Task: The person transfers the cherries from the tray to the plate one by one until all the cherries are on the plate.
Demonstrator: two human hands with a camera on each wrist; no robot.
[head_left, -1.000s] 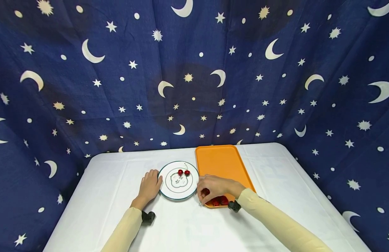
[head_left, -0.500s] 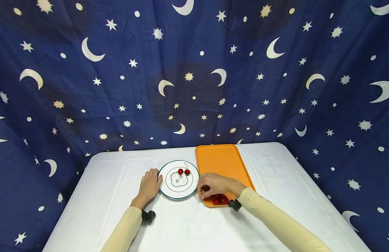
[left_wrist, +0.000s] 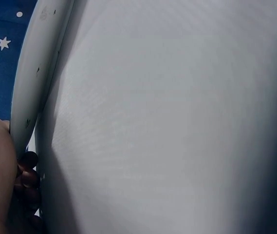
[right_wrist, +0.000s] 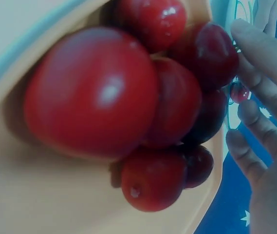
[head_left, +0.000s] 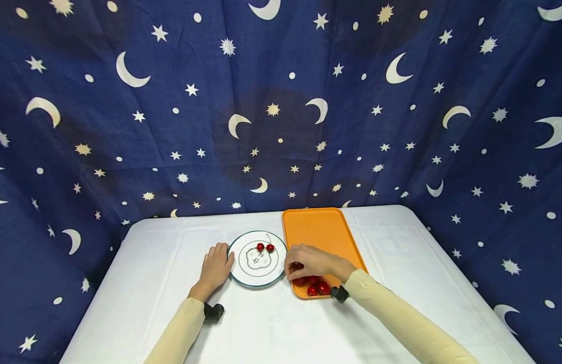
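In the head view, my left hand (head_left: 216, 268) rests at the left edge of a white plate (head_left: 244, 275) with a dark rim, its thumb lying at the rim. Two red cherries (head_left: 270, 247) lie on this plate, one with a long stem. My right hand (head_left: 310, 261) is over the near left corner of an orange tray (head_left: 319, 230), partly covering the cherries there. Several red cherries (right_wrist: 153, 178) crowd together in the right wrist view. The fingertips are right beside a dark red cherry (right_wrist: 213, 56); I cannot tell whether they pinch it.
A white cloth (head_left: 253, 328) covers the table, with a dark blue curtain (head_left: 194, 131) of moons and stars behind. Plate and tray stand side by side. The left wrist view mostly shows white cloth (left_wrist: 153, 117) and the plate's curved side (left_wrist: 33, 73).
My right hand has shifted slightly away from the tray's near edge, exposing more of the cherries below it. The left hand and the plate stay in place.
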